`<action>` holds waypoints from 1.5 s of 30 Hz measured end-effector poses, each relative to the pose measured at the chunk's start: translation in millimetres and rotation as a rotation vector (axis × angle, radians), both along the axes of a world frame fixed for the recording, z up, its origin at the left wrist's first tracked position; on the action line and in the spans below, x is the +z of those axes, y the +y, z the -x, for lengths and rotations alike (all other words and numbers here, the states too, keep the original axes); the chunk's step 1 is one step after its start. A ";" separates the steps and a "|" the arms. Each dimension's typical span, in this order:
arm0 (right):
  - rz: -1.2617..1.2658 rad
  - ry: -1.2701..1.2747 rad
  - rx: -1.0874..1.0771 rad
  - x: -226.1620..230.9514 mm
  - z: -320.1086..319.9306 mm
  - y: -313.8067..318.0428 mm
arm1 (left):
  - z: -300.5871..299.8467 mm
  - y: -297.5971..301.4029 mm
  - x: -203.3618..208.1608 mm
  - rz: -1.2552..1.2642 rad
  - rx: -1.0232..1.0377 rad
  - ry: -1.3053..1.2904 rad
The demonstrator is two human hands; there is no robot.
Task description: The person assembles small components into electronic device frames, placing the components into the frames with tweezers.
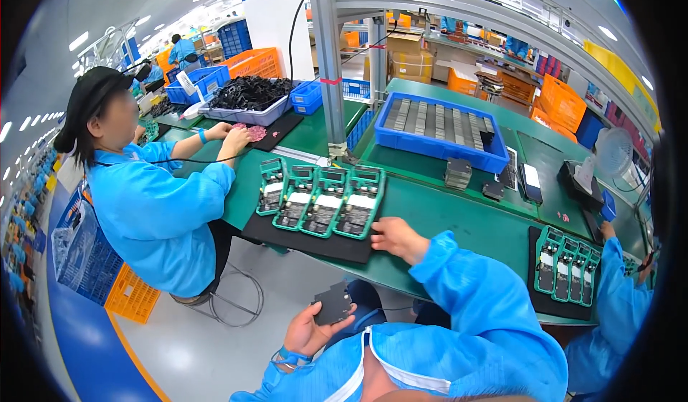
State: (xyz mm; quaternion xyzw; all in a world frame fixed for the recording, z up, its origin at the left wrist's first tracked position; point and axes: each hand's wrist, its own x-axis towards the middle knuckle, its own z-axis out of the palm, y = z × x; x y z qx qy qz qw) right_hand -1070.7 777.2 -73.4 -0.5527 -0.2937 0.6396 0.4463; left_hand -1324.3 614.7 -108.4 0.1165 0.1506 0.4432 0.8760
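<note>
My left hand (314, 332) holds a few dark grey, flat, notched plates (334, 303) low in front of me, fingers beneath and thumb at the side. On the table, my right hand (398, 239) has its fingers curled at the right edge of a black mat (315, 246), beside the rightmost housing. What lies between those fingertips is hidden. Several teal-framed device housings (326, 203), with circuit parts and white labels inside, stand side by side on that mat. Beyond my right hand a small stack of grey blocks (458, 173) sits on the green table.
A blue tray (438, 142) with rows of grey pieces stands at the back, behind a metal post (330, 65). A co-worker (154, 201) sits at left, handling pink parts. At right, another person's sleeve (609, 294) is beside more teal housings (566, 267). A phone (529, 182) lies nearby.
</note>
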 end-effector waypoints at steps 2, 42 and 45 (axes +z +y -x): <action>0.016 -0.026 -0.010 25.3 -3.4 -25.4 | 23.7 3.2 8.3 0.010 -0.005 -0.012; -0.809 -1.364 0.212 175.8 156.9 -212.6 | 85.9 77.2 154.4 -0.149 -0.771 0.034; -0.719 -1.553 0.174 193.0 135.0 -216.6 | 87.4 82.1 154.6 -0.152 -0.798 -0.016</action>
